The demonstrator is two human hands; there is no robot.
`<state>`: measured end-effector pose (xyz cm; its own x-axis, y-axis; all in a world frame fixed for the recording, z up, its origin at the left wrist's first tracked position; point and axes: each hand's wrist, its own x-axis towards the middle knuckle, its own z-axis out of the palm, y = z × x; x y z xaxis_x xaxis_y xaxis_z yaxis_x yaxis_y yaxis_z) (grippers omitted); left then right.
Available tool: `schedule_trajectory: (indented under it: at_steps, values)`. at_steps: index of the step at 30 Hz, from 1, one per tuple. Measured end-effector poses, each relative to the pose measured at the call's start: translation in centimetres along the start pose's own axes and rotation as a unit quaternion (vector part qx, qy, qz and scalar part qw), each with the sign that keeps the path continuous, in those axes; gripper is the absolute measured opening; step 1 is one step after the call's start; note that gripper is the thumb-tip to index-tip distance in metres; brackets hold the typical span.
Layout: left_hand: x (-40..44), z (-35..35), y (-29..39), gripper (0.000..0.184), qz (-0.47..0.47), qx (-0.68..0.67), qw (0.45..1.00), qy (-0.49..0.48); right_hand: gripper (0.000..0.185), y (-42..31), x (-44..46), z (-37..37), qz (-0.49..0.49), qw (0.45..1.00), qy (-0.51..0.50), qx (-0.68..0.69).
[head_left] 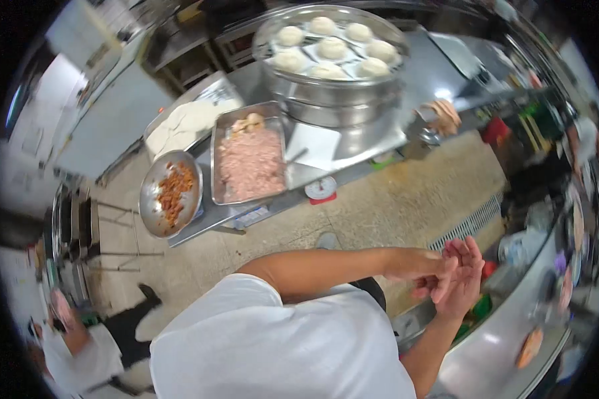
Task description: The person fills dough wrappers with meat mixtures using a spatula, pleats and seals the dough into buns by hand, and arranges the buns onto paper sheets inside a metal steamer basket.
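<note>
Both my hands are together right of my body, over the floor by the right-hand counter. My left hand [427,270] reaches across with its fingers stretched against the palm of the other; nothing shows in it. My right hand [464,269] has its palm turned up and its fingers apart and slightly bent, also without anything in it. Some of the fingers overlap and are a little blurred. The nearest thing is the metal counter [489,352] at the lower right, with a flat orange-brown piece [530,347] on it.
The steel table [406,100] ahead bears a steamer [339,93] with several white buns [331,48], a tray of minced meat [251,163], a bowl of reddish-brown filling [173,189] and dough [186,126]. A scale [321,189] stands below its edge. Another person's hand [441,116] is beyond; a person [80,346] is left.
</note>
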<state>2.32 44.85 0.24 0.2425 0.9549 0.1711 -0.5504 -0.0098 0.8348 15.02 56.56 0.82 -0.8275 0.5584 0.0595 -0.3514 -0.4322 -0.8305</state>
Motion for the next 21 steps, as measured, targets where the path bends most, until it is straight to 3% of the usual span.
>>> schedule_trajectory:
  at_steps: [2,5,8,10,11,13,17,20,21]
  values:
    - [-2.4,-2.2,2.0,0.082,0.025,0.006,0.999,0.023,0.060,1.7,3.4,2.1,0.012,0.999,-0.032,0.015]
    - [-6.0,-3.5,5.9,0.079,-0.035,-0.040,0.998,0.025,0.071,4.5,7.5,7.7,0.027,0.994,-0.105,0.017]
    - [-9.1,-4.9,8.1,0.078,-0.012,0.054,0.997,0.054,0.082,6.9,9.5,12.5,0.063,0.982,-0.171,0.056]
    - [-12.0,-5.1,8.5,0.077,-0.042,0.065,0.986,0.151,0.083,8.2,10.0,14.9,0.077,0.976,-0.187,0.080]
    - [-13.3,-4.9,8.5,0.077,-0.030,0.064,0.983,0.172,0.083,9.0,10.2,15.6,0.094,0.971,-0.204,0.081]
    - [-16.4,-4.0,8.2,0.079,0.021,0.153,0.923,0.353,0.084,10.8,10.1,17.3,0.103,0.963,-0.248,0.028]
    - [-23.2,-2.0,8.2,0.080,0.081,0.120,0.889,0.435,0.085,12.8,9.5,22.6,0.168,0.914,-0.368,0.025]
    - [-29.0,-1.6,9.0,0.084,0.138,0.176,0.876,0.428,0.087,11.9,11.7,26.2,0.111,0.885,-0.451,-0.038]
    - [-31.1,-1.4,9.6,0.084,0.172,0.167,0.860,0.451,0.063,12.0,12.7,27.9,0.067,0.887,-0.456,-0.038]
